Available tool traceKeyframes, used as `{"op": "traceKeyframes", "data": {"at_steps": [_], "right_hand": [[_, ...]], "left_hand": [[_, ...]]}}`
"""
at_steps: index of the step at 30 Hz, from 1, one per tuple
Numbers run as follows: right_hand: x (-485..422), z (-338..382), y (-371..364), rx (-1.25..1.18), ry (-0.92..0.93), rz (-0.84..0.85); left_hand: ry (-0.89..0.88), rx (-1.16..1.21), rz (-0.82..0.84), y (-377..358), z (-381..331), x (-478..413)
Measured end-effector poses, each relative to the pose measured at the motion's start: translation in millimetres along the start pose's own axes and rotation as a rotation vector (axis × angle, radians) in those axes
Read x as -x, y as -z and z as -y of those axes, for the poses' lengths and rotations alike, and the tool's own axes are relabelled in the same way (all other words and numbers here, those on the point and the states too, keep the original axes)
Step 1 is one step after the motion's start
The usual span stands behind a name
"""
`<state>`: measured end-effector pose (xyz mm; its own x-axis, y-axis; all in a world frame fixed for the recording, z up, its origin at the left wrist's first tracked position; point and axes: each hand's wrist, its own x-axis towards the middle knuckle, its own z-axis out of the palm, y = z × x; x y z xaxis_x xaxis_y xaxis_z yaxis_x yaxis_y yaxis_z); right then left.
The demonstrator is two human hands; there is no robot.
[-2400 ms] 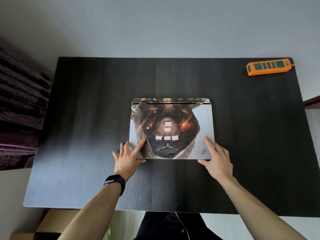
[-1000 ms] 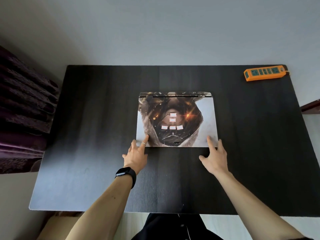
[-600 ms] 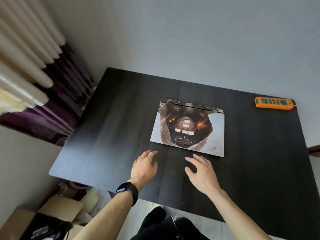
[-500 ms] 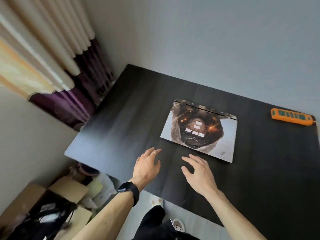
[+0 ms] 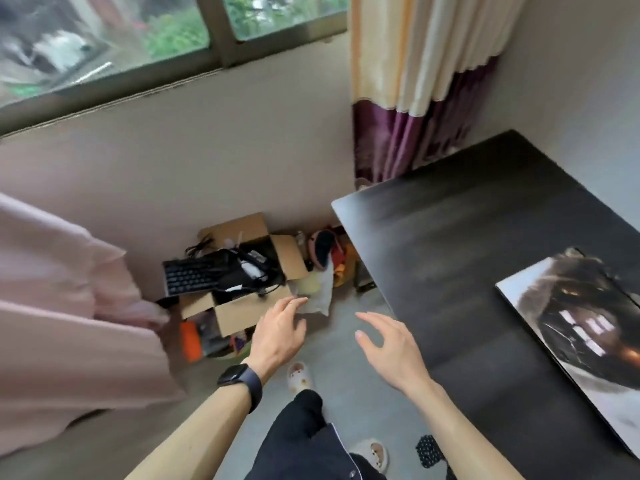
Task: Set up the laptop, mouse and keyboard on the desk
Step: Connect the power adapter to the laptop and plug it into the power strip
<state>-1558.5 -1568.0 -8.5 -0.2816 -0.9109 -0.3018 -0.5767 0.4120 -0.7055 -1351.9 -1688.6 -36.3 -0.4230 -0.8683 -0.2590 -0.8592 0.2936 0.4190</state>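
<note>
The laptop (image 5: pixel 568 327) lay closed on the desk (image 5: pixel 450 244), at the right of my view. The keyboard (image 5: pixel 192 277) stuck out of a cardboard box (image 5: pixel 239 311) on the floor by the wall, propped at a tilt among dark cables (image 5: pixel 256 289). I had both hands in the air between desk and box, empty, with the fingers loosely spread. The left hand (image 5: pixel 280 336) was nearer the box, and the right hand (image 5: pixel 391 344) was just off the desk's corner. I judged the step to be fetching the keyboard. To do it well, I would take it by both short ends and lift it straight up until its lead came free of the tangle. Only then would I swing it to the desk in front of the laptop. A pale shape among the cables might have been the mouse, but the blur left me unsure.
</note>
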Motion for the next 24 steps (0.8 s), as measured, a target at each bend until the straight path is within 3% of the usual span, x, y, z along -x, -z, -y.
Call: {"op": "traceKeyframes", "data": {"at_steps": [6,11,18,24], "right_hand": [[-50,63,-41,0.064,0.089,0.140],[-102,104,-85,0.097,0.067,0.214],[-172,140,-145,0.144,-0.057,0.320],[-251,120,-219,0.046,-0.307,0.441]], "left_hand": [[0.237,0.052,-0.052,36,89,14],[0.296,0.068,0.002,57,155,-15],[0.299,0.085,0.041,79,234,-89],[0.353,0.072,0.164,50,296,-141]]}}
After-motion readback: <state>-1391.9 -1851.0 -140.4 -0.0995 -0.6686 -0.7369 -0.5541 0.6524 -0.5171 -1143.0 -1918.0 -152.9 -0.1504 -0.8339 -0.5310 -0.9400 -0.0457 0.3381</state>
